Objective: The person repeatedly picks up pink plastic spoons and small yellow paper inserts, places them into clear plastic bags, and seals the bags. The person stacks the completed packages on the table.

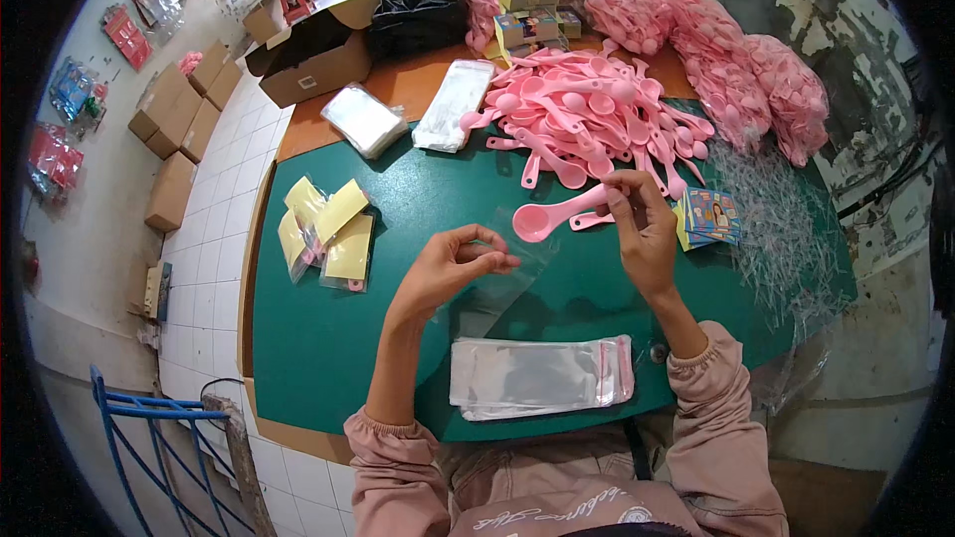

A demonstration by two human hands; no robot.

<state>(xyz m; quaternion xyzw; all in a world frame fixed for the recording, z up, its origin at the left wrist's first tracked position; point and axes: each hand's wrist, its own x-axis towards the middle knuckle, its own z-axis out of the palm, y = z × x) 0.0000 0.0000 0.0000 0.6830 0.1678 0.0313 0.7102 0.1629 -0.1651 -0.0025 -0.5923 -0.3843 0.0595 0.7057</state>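
Observation:
A pink measuring spoon [565, 211] is pinched by its handle end in my right hand [647, 239], its round bowl pointing left. My left hand [446, 267] is closed, thumb against fingers, on a clear plastic bag [502, 293] that hangs below the spoon's bowl. The bag's outline is faint. Under my hands, near the table's front edge, lies a stack of clear plastic bags [532, 375]. Another pink spoon [591, 222] lies just behind the held one, partly hidden by my right hand. Beyond is a large heap of pink spoons [587, 109].
Printed cards [711, 216] and a pile of thin clear strips [786, 249] lie right on the green table [328, 368]. Packed bags with yellow cards [343, 254] lie left. Behind are bag stacks [453, 104], an open carton [318, 65] and sacks of pink spoons [721, 70].

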